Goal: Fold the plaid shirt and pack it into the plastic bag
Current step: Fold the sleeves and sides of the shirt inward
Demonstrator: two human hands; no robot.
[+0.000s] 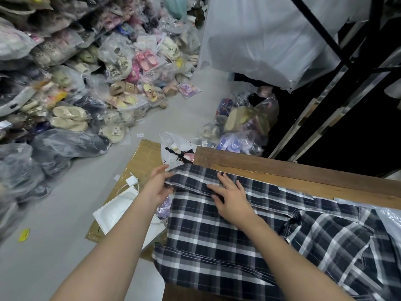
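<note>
Stockroom: bagged slippers are heaped along your left above a grey floor, so anything that slips off the table lands in clutter.
Wooden table: this is your work surface, and its left edge runs under the shirt.
Plaid shirt: it lies spread on the table with its left side reaching past the edge and a strip turned over along the far side. The likely risk is that the overhang drags the cloth floorward, or that the fold sets crooked.
Cardboard: it lies flat on the floor just beside the table, ready to catch a fallen shirt.
Clear plastic: it shows at the far right, partly under the shirt. You cannot tell whether it is the packing bag, and folding over it could trap it.
Right hand: it lies flat with fingers spread, pressing the turned strip. Lift it early and the fold may spring open.
Left hand: it pinches the strip's left end. Tug unevenly and the plaid lines will skew.
</note>
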